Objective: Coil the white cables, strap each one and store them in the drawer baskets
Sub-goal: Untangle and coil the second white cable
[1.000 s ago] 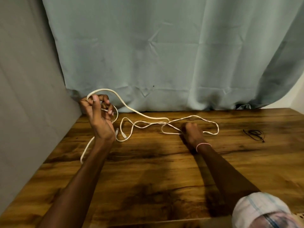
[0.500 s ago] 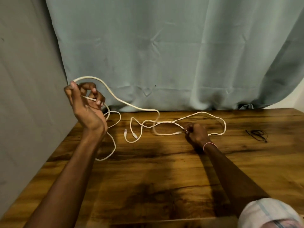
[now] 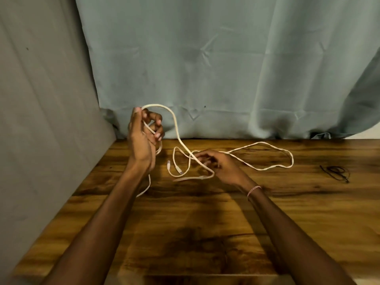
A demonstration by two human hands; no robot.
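Observation:
White cable (image 3: 273,148) lies in loose loops across the back of the wooden table (image 3: 185,233). My left hand (image 3: 144,138) is raised above the table's back left, fingers curled round a loop of the white cable that arches over its top and runs down to the right. My right hand (image 3: 222,167) rests low on the table at the middle, its fingers curled over the strand where it crosses the tangle. Two plug ends (image 3: 174,167) lie between my hands. One cable tail hangs below my left wrist.
A small black strap or cord (image 3: 336,171) lies on the table at the right. A grey wall (image 3: 41,120) bounds the left side and a pale blue curtain (image 3: 226,68) hangs behind the table. No drawer or basket is in view.
My right hand has slid left along the strand to the middle of the tangle. The loop from my left hand now drops more steeply. The camera view has shifted.

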